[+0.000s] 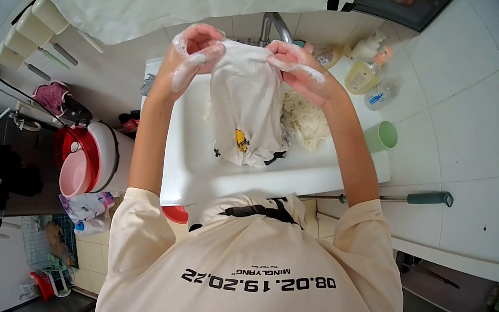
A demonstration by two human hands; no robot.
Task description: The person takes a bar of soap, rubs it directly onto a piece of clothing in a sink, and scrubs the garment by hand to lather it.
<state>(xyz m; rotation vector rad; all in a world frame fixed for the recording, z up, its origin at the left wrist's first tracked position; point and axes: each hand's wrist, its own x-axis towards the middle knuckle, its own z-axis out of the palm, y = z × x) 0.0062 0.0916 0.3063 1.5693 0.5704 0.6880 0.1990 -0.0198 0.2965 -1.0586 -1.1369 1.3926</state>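
A wet white garment with a small yellow and dark print near its lower end hangs stretched between my hands over the white sink. My left hand, covered in soap suds, pinches its upper left corner. The upper right corner is gripped by my right hand, which also has foam on it. The garment's lower part rests in the sink basin. Beside it, under my right forearm, lies a crumpled cream cloth. Behind the garment a metal faucet is partly hidden.
Several soap bottles stand at the sink's back right corner. A green cup sits on the right rim. To the left are a pink basin and a red basin. Cups with toothbrushes hang on the left wall.
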